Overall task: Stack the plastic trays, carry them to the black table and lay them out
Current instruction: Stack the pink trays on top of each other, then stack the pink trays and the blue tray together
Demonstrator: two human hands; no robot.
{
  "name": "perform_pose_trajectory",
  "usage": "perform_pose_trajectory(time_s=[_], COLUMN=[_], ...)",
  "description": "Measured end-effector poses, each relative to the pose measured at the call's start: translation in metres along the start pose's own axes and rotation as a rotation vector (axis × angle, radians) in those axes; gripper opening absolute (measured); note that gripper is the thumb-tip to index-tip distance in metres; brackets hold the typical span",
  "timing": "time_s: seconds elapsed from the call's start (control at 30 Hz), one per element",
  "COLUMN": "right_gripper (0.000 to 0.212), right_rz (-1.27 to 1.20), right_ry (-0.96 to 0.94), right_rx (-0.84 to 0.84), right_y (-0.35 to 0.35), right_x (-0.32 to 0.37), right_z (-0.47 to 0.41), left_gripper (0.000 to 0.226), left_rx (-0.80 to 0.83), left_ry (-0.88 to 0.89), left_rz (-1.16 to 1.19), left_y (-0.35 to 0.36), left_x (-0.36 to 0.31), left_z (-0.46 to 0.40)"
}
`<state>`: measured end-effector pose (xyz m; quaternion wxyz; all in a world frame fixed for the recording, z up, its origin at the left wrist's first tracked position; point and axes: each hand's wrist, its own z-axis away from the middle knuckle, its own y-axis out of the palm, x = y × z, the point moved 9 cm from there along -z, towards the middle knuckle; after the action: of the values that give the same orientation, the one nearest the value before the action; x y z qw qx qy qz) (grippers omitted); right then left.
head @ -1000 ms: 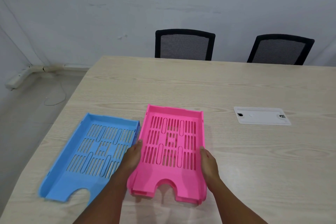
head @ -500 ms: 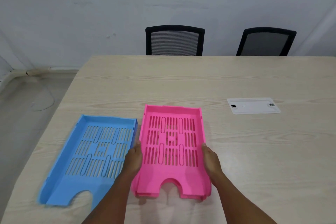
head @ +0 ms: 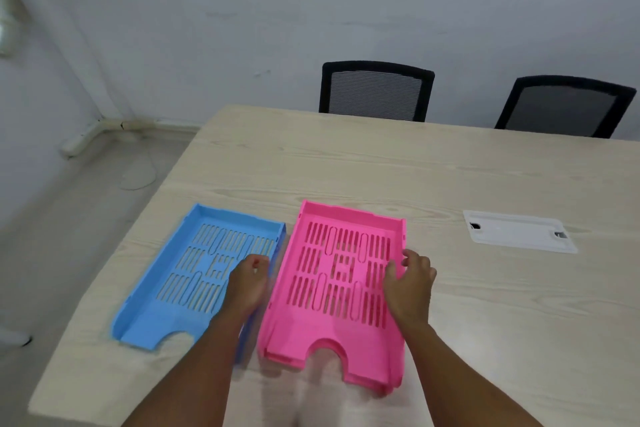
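Note:
A pink slotted plastic tray [head: 341, 291] lies flat on the light wooden table [head: 346, 163], its cut-out end toward me. Doubled edges along its near side suggest another pink tray nested under it. To its left, almost touching, lies a blue tray [head: 204, 270] of the same shape. My left hand [head: 247, 279] is over the blue tray's right wall with its fingers curled; whether it grips the wall is hidden. My right hand [head: 410, 282] hovers at the pink tray's right rim, fingers loosely spread and holding nothing.
A white cable-port cover [head: 519, 230] is set into the table to the right of the trays. Two black mesh chairs [head: 375, 90] [head: 564, 107] stand at the far edge against the wall. The table's left edge drops to the floor beside the blue tray.
Both hands have let go of the pink tray's sides. My left hand has shifted left onto the blue tray, and my right hand has lifted forward along the pink rim.

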<state>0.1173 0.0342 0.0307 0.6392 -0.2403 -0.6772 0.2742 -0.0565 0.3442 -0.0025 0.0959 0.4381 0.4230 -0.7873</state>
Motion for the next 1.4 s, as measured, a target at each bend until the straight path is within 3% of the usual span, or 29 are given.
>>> perform_pose_trajectory(time_s=[0.27,0.5,0.6,0.8,0.9,1.1,1.2,1.4], right_gripper=[0.017,0.014,0.017,0.053,0.052,0.066,0.069,0.070], right_rz=[-0.121,-0.145,-0.157,-0.014,0.020,0.103,0.132,0.097], right_ry=[-0.233,-0.256,-0.219,-0.091,-0.005,0.178,0.205,0.203], right_rx=[0.230,0.378,0.380,0.428,0.419,0.341,0.303,0.308], right_y=[0.068,0.136,0.164,0.225,0.244,0.258,0.261,0.258], right_x=[0.091,0.151,0.166,0.177,0.171,0.145,0.138,0.130], right_z=[0.012,0.050,0.059,0.083,0.093,0.122,0.134,0.139], left_gripper=[0.021,0.009,0.010,0.021,0.028,0.049,0.042,0.031], left_rx=[-0.156,-0.191,-0.180,-0.136,-0.115,0.092,0.194,0.117], left_ry=[-0.008,0.003,0.016,0.085,0.102,-0.049,-0.133,-0.069], left_rz=[0.092,0.069,0.066,-0.051,-0.119,-0.137,-0.114,-0.166], left_y=[-0.065,-0.115,-0.134,-0.172,-0.181,-0.167,-0.155,-0.165], left_x=[0.013,0.050,0.063,0.090,0.104,0.150,0.170,0.181], left_z=[0.010,-0.018,-0.041,-0.082,-0.102,-0.127,-0.127,-0.123])
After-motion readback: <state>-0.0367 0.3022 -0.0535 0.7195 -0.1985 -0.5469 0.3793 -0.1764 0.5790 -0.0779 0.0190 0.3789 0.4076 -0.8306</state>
